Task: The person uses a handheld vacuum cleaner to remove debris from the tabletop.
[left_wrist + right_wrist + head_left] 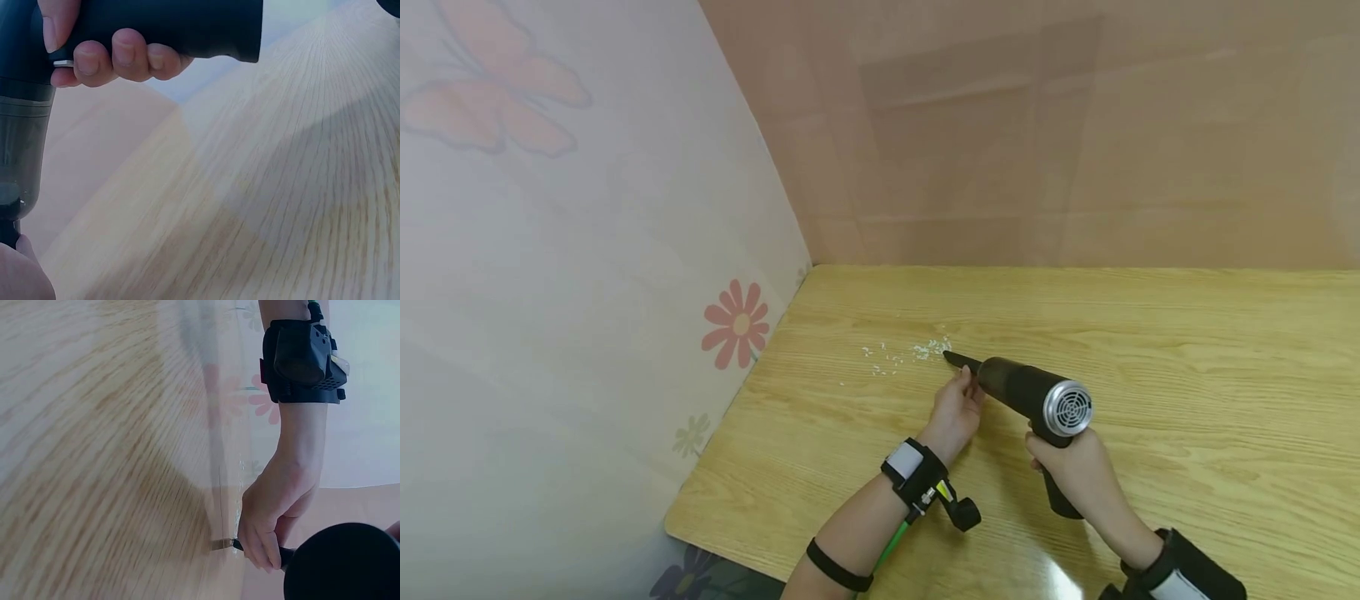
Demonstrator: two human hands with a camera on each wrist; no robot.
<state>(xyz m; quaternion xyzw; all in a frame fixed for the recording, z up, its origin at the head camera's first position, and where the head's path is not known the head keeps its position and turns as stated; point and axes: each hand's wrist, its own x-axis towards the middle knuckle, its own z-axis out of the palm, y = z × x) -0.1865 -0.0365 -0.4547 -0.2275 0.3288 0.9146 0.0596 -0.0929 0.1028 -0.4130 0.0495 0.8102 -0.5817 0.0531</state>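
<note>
Handheld vacuum [1017,387]: our right hand [1078,467] grips handle [1062,500]; our left hand [957,412] pinches nozzle [961,361], seemingly steadying aim at white bits [932,349] toward far-left corner of counter [1187,350].

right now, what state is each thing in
handheld vacuum: held above the table; on or off, can't tell
nozzle: fitted, tip at the white bits
white bits: loose, scattered
right grip: holding the handle
left grip: holding the nozzle
left wrist strap: fastened

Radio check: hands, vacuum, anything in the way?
Right hand gripping the vacuum handle. Left hand fingers holding the nozzle. Tip down beside white bits on the table. No obstacle seen between tip and bits.
</note>
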